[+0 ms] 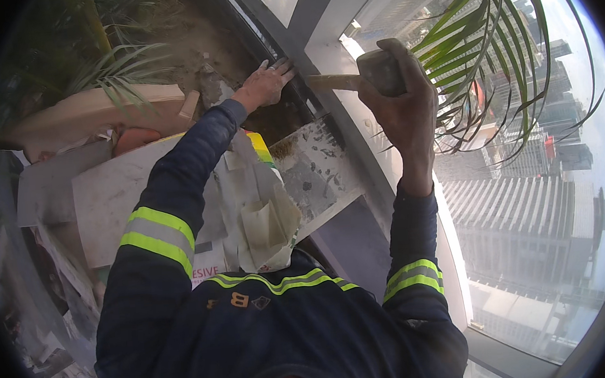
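My left hand point(266, 85) reaches forward to the dark metal channel point(250, 22) along the window frame point(346, 114), its fingers extended and resting on the edge. My right hand point(407, 117) is wrapped round a dark tape measure point(378, 69), held up to the right of my left hand. A short length of yellowish blade point(333, 82) sticks out leftward from it toward the channel, near my left fingertips; I cannot tell whether they touch it. Below the channel lies a paint-spattered grey board point(315, 174), beside a torn paper sack point(270, 227) with a yellow and green edge.
Cardboard point(84, 117), pale boards point(125, 189) and scraps pile up at the left. Palm fronds point(119, 72) fill the upper left, and more leaves point(483, 47) hang at the upper right. Tall glazing point(534, 242) on the right looks down on city buildings.
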Demonstrator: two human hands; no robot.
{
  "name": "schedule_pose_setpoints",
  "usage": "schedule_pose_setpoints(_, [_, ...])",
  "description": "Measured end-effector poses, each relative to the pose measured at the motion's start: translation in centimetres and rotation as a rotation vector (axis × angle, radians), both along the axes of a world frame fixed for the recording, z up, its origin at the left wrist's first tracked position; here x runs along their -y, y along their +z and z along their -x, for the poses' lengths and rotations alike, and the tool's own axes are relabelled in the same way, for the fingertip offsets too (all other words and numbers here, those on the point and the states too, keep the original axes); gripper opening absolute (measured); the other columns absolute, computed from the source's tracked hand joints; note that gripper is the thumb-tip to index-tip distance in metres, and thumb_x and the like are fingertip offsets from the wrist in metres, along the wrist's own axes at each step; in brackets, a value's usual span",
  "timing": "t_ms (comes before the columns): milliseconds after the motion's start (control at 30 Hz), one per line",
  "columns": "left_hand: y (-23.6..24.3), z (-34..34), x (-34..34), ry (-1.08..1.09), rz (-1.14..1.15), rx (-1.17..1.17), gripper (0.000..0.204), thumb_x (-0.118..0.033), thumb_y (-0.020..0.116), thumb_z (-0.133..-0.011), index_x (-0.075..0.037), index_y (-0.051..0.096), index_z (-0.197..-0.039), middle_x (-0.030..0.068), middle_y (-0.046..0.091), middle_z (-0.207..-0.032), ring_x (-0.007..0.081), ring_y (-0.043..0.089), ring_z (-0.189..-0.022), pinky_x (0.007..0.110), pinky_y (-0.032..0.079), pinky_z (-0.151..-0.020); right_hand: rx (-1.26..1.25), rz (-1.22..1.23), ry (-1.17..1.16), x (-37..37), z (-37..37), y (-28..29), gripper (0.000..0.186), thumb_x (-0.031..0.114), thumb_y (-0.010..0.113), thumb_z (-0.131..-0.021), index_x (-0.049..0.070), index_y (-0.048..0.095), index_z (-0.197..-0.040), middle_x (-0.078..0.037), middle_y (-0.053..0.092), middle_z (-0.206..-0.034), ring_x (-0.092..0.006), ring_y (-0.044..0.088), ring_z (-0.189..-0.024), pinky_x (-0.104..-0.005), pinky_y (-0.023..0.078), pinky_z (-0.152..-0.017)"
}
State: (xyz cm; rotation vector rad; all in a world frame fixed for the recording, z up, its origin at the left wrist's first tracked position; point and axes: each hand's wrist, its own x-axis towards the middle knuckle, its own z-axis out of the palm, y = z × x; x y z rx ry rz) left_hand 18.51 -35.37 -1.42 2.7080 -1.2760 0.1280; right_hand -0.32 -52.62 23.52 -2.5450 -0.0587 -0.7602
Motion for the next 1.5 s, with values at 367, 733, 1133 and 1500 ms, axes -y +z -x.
schedule_pose_setpoints(367, [0.0,0.0,0.0,0.005,-0.075,-0.081,0.068,-0.008,0.052,-0.089,-0.012,0.042,-0.156,0.0116,0.028,-0.168,0.0270,0.026,-0.156,0.054,0.029,-0.124,0.019,-0.045,0.058,-0.3,-1.7,-0.9,0.066,0.033,0.092,-0.067,0.013,0.069,-0.125,-0.012,0.072,-0.100,-0.0300,0.073,-0.089,-0.0413,0.056,-0.077])
schedule_pose_setpoints(733, [-0.2,0.0,0.0,0.029,-0.083,-0.091,0.073,-0.007,0.055,-0.086,-0.012,0.039,-0.158,0.0109,0.027,-0.169,0.0271,0.028,-0.155,0.053,0.027,-0.124,-0.044,-0.060,0.046,-0.5,-1.0,-0.4,0.057,0.018,0.082,-0.078,0.011,0.065,-0.131,-0.012,0.074,-0.112,-0.0262,0.073,-0.099,-0.0396,0.058,-0.087])
schedule_pose_setpoints(1133, [0.7,5.0,3.2,-0.076,-0.101,-0.078,0.064,-0.035,0.047,-0.099,-0.005,0.040,-0.156,0.0204,0.031,-0.165,0.0377,0.028,-0.154,0.063,0.026,-0.121,0.167,-0.328,-0.076,3.3,10.2,-1.2,0.057,0.006,0.082,-0.079,0.008,0.062,-0.132,-0.008,0.072,-0.113,-0.0192,0.073,-0.101,-0.0339,0.059,-0.087])
schedule_pose_setpoints(1500, [-1.5,17.3,7.1,-0.289,-0.085,-0.137,0.082,-0.061,0.034,-0.105,-0.004,0.025,-0.162,0.0175,0.023,-0.170,0.0325,0.019,-0.158,0.061,0.014,-0.125,0.226,-0.474,-0.246,5.3,18.1,-2.7,0.060,0.006,0.081,-0.079,0.003,0.060,-0.135,-0.013,0.070,-0.116,-0.0203,0.069,-0.106,-0.0343,0.055,-0.092])
